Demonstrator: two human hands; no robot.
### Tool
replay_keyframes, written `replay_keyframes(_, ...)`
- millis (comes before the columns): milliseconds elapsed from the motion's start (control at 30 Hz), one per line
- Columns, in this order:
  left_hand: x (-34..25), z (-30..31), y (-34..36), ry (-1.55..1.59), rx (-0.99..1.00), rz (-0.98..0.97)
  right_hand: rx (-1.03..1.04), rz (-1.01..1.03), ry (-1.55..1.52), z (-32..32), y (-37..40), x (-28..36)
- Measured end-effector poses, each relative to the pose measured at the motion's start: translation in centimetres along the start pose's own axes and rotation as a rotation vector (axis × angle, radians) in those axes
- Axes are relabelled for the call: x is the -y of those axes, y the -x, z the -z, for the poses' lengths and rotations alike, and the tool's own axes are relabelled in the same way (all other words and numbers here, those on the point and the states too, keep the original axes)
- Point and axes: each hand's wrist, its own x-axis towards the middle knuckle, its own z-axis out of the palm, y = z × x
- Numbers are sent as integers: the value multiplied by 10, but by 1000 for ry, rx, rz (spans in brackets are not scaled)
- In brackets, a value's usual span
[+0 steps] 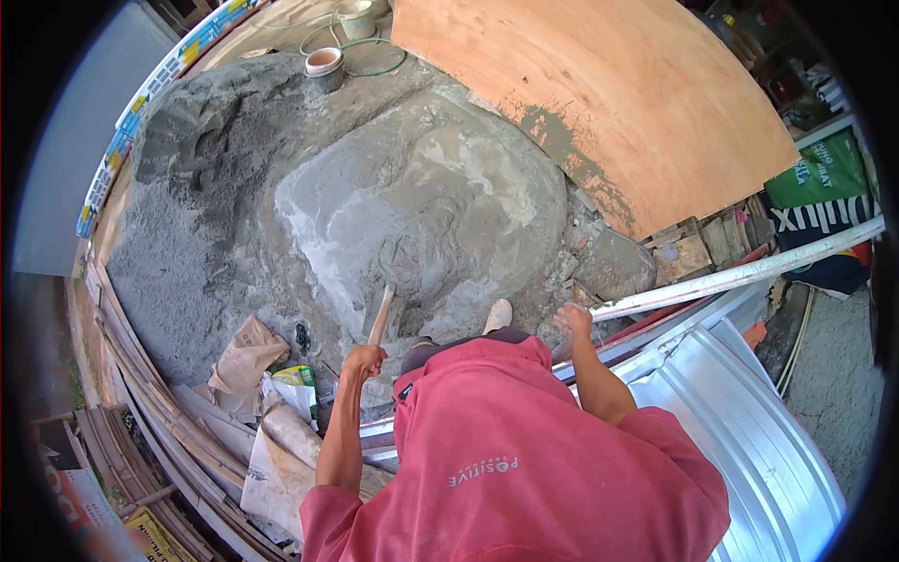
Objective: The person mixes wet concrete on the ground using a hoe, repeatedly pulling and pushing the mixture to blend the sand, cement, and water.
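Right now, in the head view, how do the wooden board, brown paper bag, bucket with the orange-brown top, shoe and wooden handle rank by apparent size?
1. Wooden board
2. Brown paper bag
3. Bucket
Shoe and wooden handle: both smaller, too alike to rank.

You get bright, diffuse daylight with soft, faint shadows; glare hits the corrugated metal sheet (740, 431). Strong fisheye bends the edges, corners go black in a round vignette, and your centre looks fairly sharp, the rim softer.
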Motion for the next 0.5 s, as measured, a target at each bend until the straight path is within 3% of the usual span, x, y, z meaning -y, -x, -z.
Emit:
replay_keyframes(67, 10, 6, -3, 16, 4, -20, -87, -11, 148, 34, -13, -16)
replay_keyframes(200, 24, 2, 2, 133, -38, 69, -88, -101, 129, 80, -54, -42)
replay_keyframes(333, 30, -22, 9, 234, -124, 64, -122, -123, 134, 71, -84, 11)
replay_keyframes(400, 27, -39, 5, 277, -117, 77, -34, -89, 163, 71, -128, 44)
replay_keyframes(433, 24, -49, 4, 302, -105, 97, 106, -87, 159, 76, -157, 67)
replay_keyframes(500, 16, -70, 3, 370, -116, 117, 120, -22, 216, 73, -210, 123)
